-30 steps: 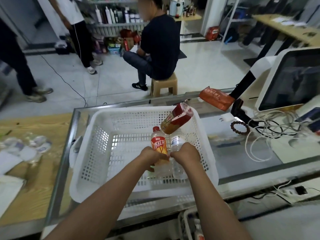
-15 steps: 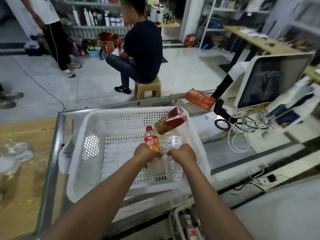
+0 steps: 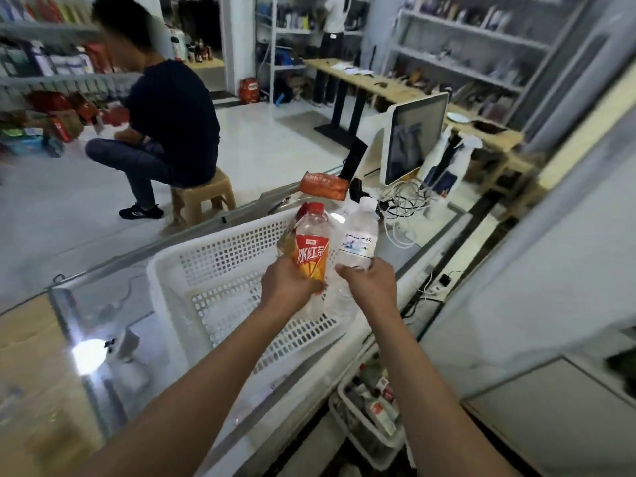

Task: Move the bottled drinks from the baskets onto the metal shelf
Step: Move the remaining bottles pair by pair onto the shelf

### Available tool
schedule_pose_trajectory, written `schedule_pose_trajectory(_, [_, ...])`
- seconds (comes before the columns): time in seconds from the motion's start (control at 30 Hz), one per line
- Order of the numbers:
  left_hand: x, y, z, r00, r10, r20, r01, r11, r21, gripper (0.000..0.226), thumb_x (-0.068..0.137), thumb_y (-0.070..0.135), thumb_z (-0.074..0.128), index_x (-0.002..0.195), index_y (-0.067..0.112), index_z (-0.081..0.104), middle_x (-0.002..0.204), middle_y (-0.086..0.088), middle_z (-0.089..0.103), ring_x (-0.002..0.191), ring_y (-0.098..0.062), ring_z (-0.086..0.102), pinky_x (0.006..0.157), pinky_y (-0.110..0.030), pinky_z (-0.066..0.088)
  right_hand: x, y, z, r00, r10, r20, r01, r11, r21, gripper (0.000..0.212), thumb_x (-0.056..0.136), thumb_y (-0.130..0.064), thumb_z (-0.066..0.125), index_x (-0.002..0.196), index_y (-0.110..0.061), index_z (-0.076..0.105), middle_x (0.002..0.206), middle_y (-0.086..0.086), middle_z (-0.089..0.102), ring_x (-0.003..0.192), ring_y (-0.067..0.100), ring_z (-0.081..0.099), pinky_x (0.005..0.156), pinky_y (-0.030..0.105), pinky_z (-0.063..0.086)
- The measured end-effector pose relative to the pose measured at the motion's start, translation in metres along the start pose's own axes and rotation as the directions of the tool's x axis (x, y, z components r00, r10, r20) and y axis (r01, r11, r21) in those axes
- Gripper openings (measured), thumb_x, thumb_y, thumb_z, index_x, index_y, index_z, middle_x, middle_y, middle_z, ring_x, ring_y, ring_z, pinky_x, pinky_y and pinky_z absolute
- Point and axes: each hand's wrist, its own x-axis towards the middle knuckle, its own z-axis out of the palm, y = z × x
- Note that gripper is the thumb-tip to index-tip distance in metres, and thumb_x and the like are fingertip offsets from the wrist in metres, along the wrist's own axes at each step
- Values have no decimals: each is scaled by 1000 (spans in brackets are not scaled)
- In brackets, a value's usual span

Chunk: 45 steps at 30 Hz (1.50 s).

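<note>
Item 1: left hand [image 3: 289,284], at the centre of the view, arm entering from 7 o'clock. Fingers curled and clamped round the lower body of the iced tea bottle [image 3: 311,249]; bottle upright, red cap, orange-red label, held above the white basket [image 3: 220,270].

Item 2: right hand [image 3: 370,282], just to the 3 o'clock side of the left hand, arm entering from 5 o'clock. Fingers wrapped round the lower body of the water bottle [image 3: 358,235]; bottle clear, white cap, white-and-blue label, tilted slightly toward 1 o'clock. The two bottles stand side by side, close together; whether they touch cannot be told.

Item 3: white basket, perforated plastic, resting on the glass counter [image 3: 113,304]. Both bottles are lifted above its far right corner. A further bottle, partly hidden behind the iced tea bottle, shows at its 10 o'clock side; details unclear.

Item 4: second basket [image 3: 371,414], at 5 o'clock, below the counter edge, holding several bottles; blurred.

Item 5: orange packet [image 3: 323,185], on the counter at 12 o'clock from the bottles.

Item 6: monitor [image 3: 413,136], at 2 o'clock, white frame, with a tangle of cables [image 3: 409,197] at its foot.

Item 7: seated person [image 3: 172,122], at 10 o'clock, dark shirt, on a tan stool [image 3: 203,197].

Item 8: metal shelf [image 3: 475,46], at 1 o'clock, far side of the room; contents blurred.
</note>
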Motion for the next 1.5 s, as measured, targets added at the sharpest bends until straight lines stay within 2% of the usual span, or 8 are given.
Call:
schedule_pose_trajectory(0.3, [-52, 53, 20, 935, 327, 139, -329, 944, -7, 60, 54, 43, 89, 104, 24, 62, 93, 10, 68, 78, -13, 64, 67, -27, 51, -82, 18, -83, 960, -3, -282, 23, 998, 66, 37, 74, -36, 82, 106, -25, 67, 96, -9, 73, 88, 13, 69, 83, 40, 58])
schedule_pose_trajectory(0.4, [-91, 79, 44, 885, 418, 206, -415, 908, -60, 58, 53, 42, 89, 101, 32, 60, 82, 18, 59, 68, -2, 55, 56, -16, 36, -113, 34, -126, 929, 48, -366, -13, 995, 97, 39, 75, -34, 82, 110, -24, 67, 99, -7, 74, 91, 13, 70, 85, 39, 58])
schedule_pose_trajectory(0.53, [-159, 105, 90, 774, 532, 343, -517, 844, -144, 53, 53, 42, 88, 95, 37, 56, 74, 23, 56, 67, 8, 52, 56, -17, 36, -166, 68, -193, 855, 104, -509, -57, 993, 107, 36, 77, -34, 81, 109, -24, 67, 96, -8, 74, 90, 14, 70, 82, 39, 58])
schedule_pose_trajectory(0.93, [-465, 131, 232, 328, 664, 672, -627, 685, -371, 65, 51, 51, 88, 106, 29, 61, 85, 19, 58, 72, 3, 54, 59, -14, 37, -423, 183, -390, 458, 225, -860, -191, 970, 152, 35, 77, -32, 80, 109, -24, 69, 93, -13, 73, 87, 3, 68, 75, 28, 55])
schedule_pose_trajectory(1.17, [-635, 123, 271, 137, 655, 743, -641, 631, -437, 63, 45, 43, 93, 100, 27, 65, 87, 12, 69, 73, -4, 63, 66, -25, 51, -573, 239, -460, 271, 284, -919, -246, 944, 219, 29, 76, -31, 80, 102, -27, 69, 91, -12, 74, 87, 6, 70, 83, 38, 58])
schedule_pose_trajectory(1.27, [-693, 124, 281, 61, 662, 747, -619, 612, -492, 62, 48, 44, 92, 100, 30, 62, 84, 17, 67, 73, 5, 61, 62, -19, 48, -618, 254, -485, 201, 267, -942, -258, 942, 212, 29, 75, -31, 82, 100, -35, 68, 91, -17, 74, 86, 1, 69, 83, 38, 58])
schedule_pose_trajectory(1.4, [-758, 130, 293, -65, 649, 758, -584, 591, -557, 68, 53, 42, 92, 112, 26, 61, 97, 13, 69, 85, -5, 66, 78, -33, 57, -666, 264, -518, 122, 281, -952, -242, 938, 246, 35, 76, -31, 84, 107, -30, 68, 95, -14, 74, 88, 3, 70, 83, 40, 60])
schedule_pose_trajectory(1.5, [-797, 142, 303, -135, 653, 745, -559, 570, -602, 64, 53, 38, 93, 107, 25, 63, 93, 13, 69, 81, -1, 65, 75, -28, 56, -692, 267, -544, 33, 269, -963, -232, 939, 254, 35, 76, -32, 85, 107, -32, 68, 94, -16, 74, 87, 0, 69, 82, 37, 60])
